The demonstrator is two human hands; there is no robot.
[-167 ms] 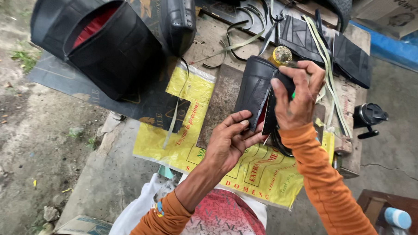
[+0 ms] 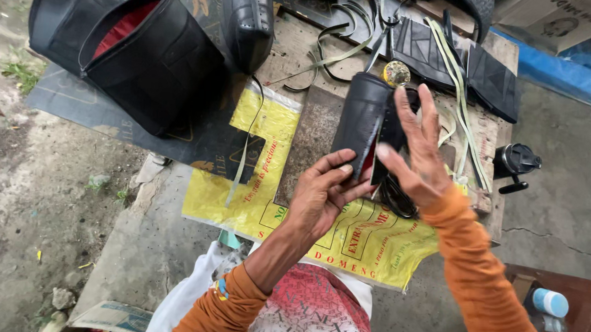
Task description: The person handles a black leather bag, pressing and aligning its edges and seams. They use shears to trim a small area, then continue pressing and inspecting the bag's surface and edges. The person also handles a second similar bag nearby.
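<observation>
My left hand holds the near end of a rolled black rubber piece with a red lining showing along its edge. My right hand rests beside that piece with fingers spread and straight, the thumb touching the red-lined edge. The black piece stands tilted over a worn wooden board and a yellow printed plastic sheet. Both arms wear orange sleeves.
A large black bag with red lining lies at the upper left beside another black piece. Black rubber sheets, pale strips, scissors and a small round yellow spool lie at the back. A black object sits right.
My right hand has opened, its fingers now stretched flat beside the black piece instead of wrapped over its top. The left hand keeps its hold.
</observation>
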